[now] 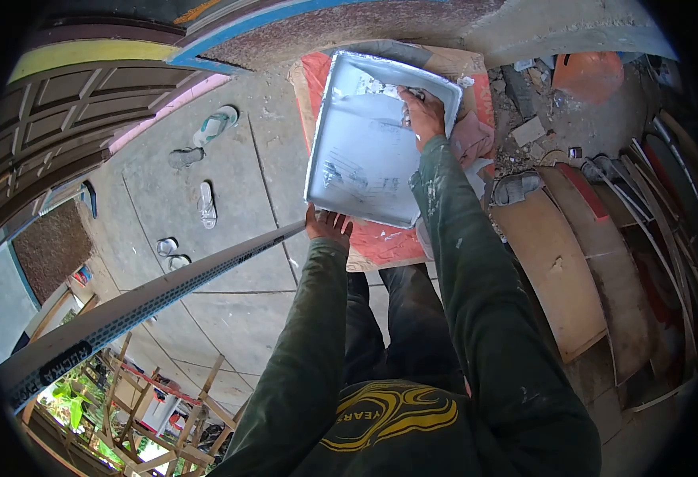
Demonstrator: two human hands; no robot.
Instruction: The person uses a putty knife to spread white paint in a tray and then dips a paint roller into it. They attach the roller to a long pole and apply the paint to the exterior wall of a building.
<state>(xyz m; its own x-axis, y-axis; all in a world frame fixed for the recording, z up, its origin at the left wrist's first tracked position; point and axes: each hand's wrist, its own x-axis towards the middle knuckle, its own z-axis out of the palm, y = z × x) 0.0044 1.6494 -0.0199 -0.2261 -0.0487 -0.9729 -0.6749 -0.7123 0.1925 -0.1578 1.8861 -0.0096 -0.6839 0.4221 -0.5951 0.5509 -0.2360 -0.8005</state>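
A metal-grey paint tray (365,143) with white paint residue lies tilted on a red and brown cardboard sheet (377,245). My left hand (329,225) grips its near left corner, fingers at the underside of the rim. Inside the tray, near the far right side, my right hand (424,118) is closed with fingers curled down and smeared with white paint. Whatever those fingers hold, if anything, is hidden. White flakes or wet paint (377,86) lie beside the fingertips. A long printed pipe (166,290) slants from the lower left, its far end close to my left hand.
Curved wooden boards (551,262) and thin strips lean at the right. An orange container (587,77) and rubble sit at the upper right. Several sandals (207,205) are scattered on the concrete floor (230,262). A wooden frame (182,429) stands at the lower left.
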